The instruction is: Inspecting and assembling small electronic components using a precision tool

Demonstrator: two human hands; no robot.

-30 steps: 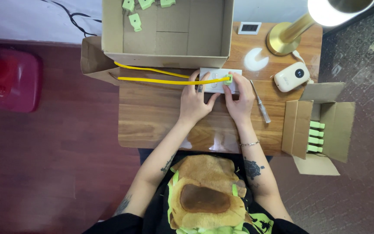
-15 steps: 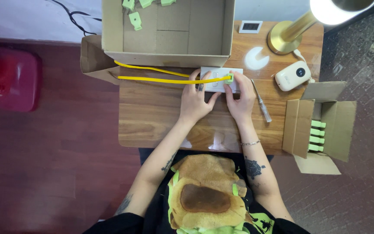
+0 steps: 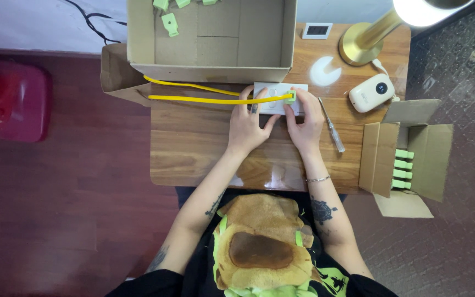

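At the centre of the frame, just below the big open cardboard box (image 3: 210,38), both hands meet over a white rectangular device (image 3: 275,93) lying flat on the desk (image 3: 193,148). The left hand (image 3: 248,121) presses fingers on its near edge, apparently steadying it. The right hand (image 3: 305,121) pinches a small green connector (image 3: 290,98) at the end of a yellow cable (image 3: 204,99), held against the device's right side.

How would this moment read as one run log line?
left hand: on white box | right hand: at green connector of yellow cable | surface: wooden table
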